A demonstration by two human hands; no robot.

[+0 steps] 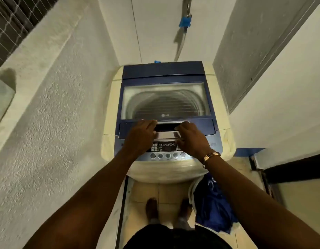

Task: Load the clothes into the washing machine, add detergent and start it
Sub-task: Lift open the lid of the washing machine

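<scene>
Hands at my washing machine [166, 105]: left hand [140, 136] and right hand [192, 139] grip the lid handle [169, 127], slightly apart.

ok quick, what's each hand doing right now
Left hand: fingers curled over the lid handle, gripping it.
Right hand: fingers curled on the same handle, gripping it.

Bare forearms; gold bracelet [210, 156] on right wrist; dark shorts [177, 237].
</scene>
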